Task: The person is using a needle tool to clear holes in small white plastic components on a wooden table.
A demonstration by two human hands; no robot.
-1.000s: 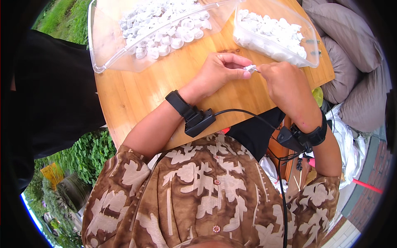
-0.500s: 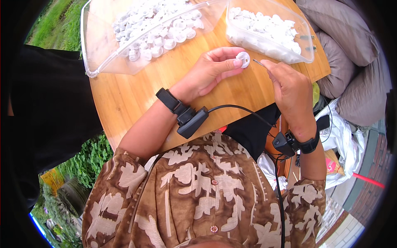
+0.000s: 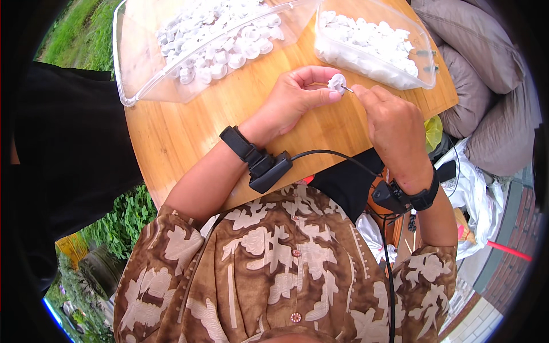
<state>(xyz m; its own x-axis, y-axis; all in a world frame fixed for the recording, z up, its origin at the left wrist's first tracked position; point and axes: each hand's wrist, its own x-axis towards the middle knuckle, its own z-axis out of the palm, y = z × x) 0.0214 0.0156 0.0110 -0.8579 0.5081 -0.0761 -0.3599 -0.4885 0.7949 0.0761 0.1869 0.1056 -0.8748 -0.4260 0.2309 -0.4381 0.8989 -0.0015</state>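
Observation:
Between the thumb and fingers of my left hand [image 3: 293,98] is a small round white plastic part [image 3: 337,83], held up over the wooden table [image 3: 189,148]. My right hand [image 3: 394,117] pinches a thin dark metal pin [image 3: 346,88], whose far end meets the middle of the white part. How deep the pin sits in it cannot be seen. Beyond my left hand, a large clear plastic tub [image 3: 128,94] holds a heap of similar white parts [image 3: 229,48]. A smaller clear tub [image 3: 426,77], past my right hand, is filled with white pieces [image 3: 366,43].
Grey-brown padded cushions [image 3: 474,51] crowd the table's right side. White plastic bags [image 3: 477,200] lie below them. A black cable [image 3: 331,151] links the devices strapped to my wrists. A dark-clothed person [image 3: 74,148] is at the left of the table.
My right hand has moved left and turned, bringing the metal pin from beside the white part up against its middle. My left hand has tilted the part slightly.

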